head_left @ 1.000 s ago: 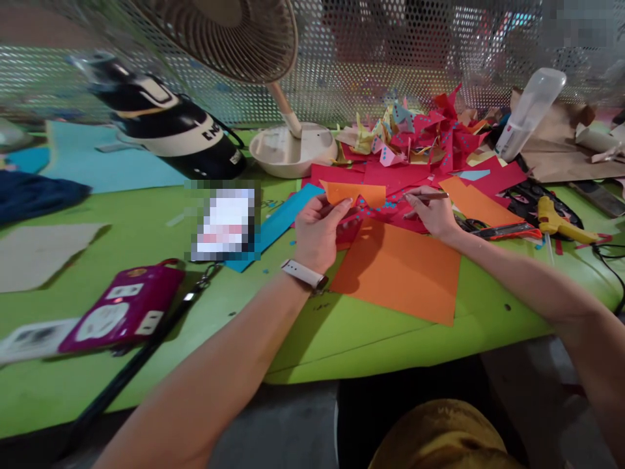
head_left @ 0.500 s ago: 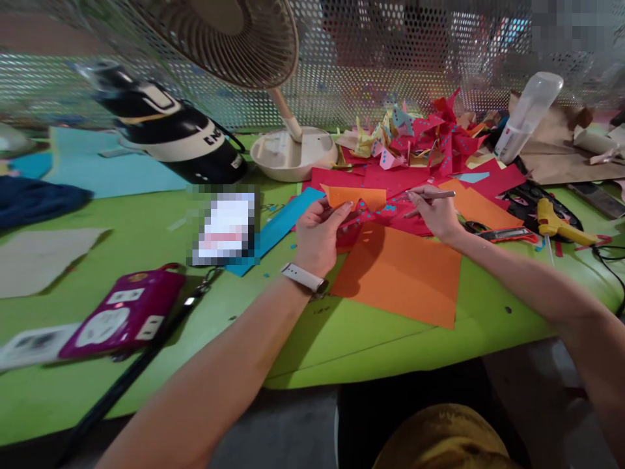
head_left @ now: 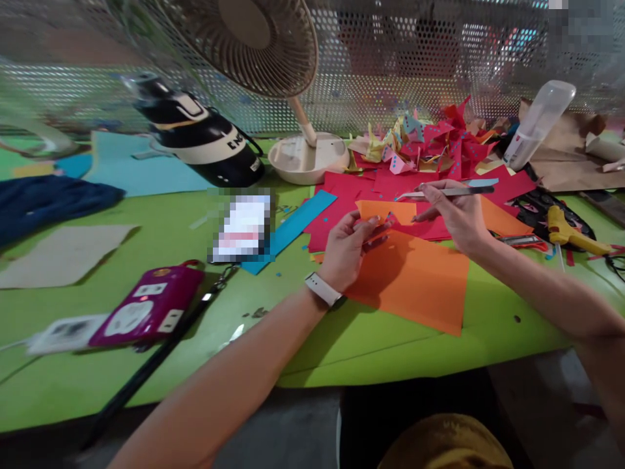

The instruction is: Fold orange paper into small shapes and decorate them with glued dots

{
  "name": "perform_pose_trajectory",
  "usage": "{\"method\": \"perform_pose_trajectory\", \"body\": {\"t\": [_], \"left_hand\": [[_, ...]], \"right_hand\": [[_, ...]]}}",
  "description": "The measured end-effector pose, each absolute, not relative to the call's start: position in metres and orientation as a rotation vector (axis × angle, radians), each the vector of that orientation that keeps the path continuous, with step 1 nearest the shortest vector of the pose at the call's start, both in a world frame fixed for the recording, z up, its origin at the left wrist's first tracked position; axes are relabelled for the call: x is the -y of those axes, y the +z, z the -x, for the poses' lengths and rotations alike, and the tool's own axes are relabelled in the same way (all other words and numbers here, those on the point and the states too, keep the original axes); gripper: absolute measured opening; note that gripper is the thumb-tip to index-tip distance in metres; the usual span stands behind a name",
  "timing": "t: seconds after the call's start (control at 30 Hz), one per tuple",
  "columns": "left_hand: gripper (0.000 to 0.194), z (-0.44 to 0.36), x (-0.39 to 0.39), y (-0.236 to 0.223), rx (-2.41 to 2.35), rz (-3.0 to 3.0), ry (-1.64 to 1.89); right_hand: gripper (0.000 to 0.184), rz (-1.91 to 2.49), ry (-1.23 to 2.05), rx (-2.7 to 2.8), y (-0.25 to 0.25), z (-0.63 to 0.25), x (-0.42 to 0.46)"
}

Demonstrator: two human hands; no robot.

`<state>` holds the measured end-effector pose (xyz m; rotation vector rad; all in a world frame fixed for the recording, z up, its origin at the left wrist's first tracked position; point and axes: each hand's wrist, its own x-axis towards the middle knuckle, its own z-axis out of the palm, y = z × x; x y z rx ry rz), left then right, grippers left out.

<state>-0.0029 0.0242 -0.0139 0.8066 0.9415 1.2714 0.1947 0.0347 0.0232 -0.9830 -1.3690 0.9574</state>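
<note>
My left hand [head_left: 344, 251], wearing a white-banded watch [head_left: 323, 288], pinches a small folded piece of orange paper [head_left: 396, 211] by its left end. My right hand [head_left: 461, 215] grips a pair of metal tweezers [head_left: 471, 191], lying nearly level with the tips pointing left. Those tips hover around the upper edge of the folded paper; whether they hold anything is too small to tell. Tiny blue dots show on and around the red sheets [head_left: 336, 195] behind the hands. Beneath my hands lies a larger orange sheet [head_left: 415, 286].
Folded paper stars [head_left: 439, 140] are heaped behind. On the right are a yellow glue gun [head_left: 571, 229], a cutter knife [head_left: 520, 241] and a clear bottle [head_left: 541, 120]. Leftward sit a fan [head_left: 307, 159], a black bottle [head_left: 209, 146], a phone [head_left: 243, 228] and a purple case [head_left: 146, 306].
The whole view has shifted, so things appear further right. Left hand and folded orange paper have come slightly right and nearer me. The tweezers now show more of their length.
</note>
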Motion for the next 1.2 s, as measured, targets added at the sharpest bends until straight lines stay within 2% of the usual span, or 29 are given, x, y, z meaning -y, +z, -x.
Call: {"method": "perform_pose_trajectory", "body": {"t": [0.37, 0.77, 0.93, 1.2], "left_hand": [[0.04, -0.006, -0.013, -0.012, -0.909, -0.881, 1.168], [0.033, -0.007, -0.01, -0.012, -0.876, -0.884, 1.142], [0.034, -0.007, -0.011, -0.013, -0.862, -0.867, 1.143], [0.036, -0.007, -0.011, -0.01, -0.856, -0.832, 1.142]], "right_hand": [[0.046, 0.95, 1.124, 1.354, 0.018, -0.18, -0.025], [0.044, 0.986, 1.067, 1.435, 0.019, -0.177, -0.022], [0.051, 0.996, 1.039, 1.456, 0.019, -0.176, -0.021], [0.048, 0.987, 1.009, 1.46, 0.021, -0.177, -0.023]]}}
